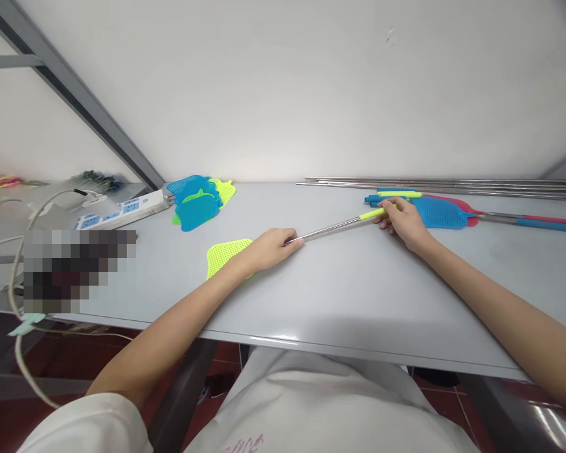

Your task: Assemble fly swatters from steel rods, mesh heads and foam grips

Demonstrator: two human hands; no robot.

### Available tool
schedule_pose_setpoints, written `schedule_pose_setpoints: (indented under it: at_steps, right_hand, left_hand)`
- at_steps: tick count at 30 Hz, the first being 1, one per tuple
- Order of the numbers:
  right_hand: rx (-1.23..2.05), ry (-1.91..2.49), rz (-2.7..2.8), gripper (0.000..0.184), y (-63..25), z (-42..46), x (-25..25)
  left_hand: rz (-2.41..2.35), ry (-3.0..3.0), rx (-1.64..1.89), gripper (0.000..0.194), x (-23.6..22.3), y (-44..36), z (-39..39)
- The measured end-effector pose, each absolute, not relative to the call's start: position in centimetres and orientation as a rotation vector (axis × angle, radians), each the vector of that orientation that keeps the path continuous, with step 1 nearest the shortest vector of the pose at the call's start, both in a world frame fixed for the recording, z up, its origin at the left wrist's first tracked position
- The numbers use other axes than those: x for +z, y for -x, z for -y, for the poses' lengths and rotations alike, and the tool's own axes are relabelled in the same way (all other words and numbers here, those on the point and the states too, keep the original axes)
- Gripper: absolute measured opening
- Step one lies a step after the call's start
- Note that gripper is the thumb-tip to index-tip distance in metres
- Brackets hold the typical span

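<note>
My left hand [274,247] is closed around the left end of a thin metal rod [330,229]. A yellow-green handle sleeve [371,214] covers the rod's right end, and my right hand [400,220] pinches that sleeve. Partly under my left wrist lies a yellow-green perforated fly swatter head [224,255]. Just behind my right hand are loose blue and yellow-green handle sleeves [399,194]. Beside that hand rests a blue fly swatter [441,212], overlapping a red fly swatter [466,206].
Blue and yellow-green swatter heads [198,207] are piled at the back left. Several bare metal rods [429,184] lie along the wall. A white power strip [122,211] with cables sits at the left, near a pixelated dark patch. The grey table's [339,302] front edge runs before my lap.
</note>
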State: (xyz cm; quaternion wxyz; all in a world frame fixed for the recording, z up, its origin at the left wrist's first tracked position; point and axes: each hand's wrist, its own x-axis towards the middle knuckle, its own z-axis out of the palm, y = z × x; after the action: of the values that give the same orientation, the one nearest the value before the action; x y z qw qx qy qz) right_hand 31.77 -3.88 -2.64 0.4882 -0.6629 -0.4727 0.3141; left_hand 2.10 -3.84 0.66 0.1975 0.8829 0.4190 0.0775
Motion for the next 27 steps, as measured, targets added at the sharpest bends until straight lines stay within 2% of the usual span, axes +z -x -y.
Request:
schedule_pose_setpoints:
  at_steps: [27]
  right_hand:
    - [0.723,1.595,1.203,0.017,-31.86,3.94,-2.82]
  left_hand:
    - [-1.186,-2.481,0.214,0.041,0.52,-2.13,3.75]
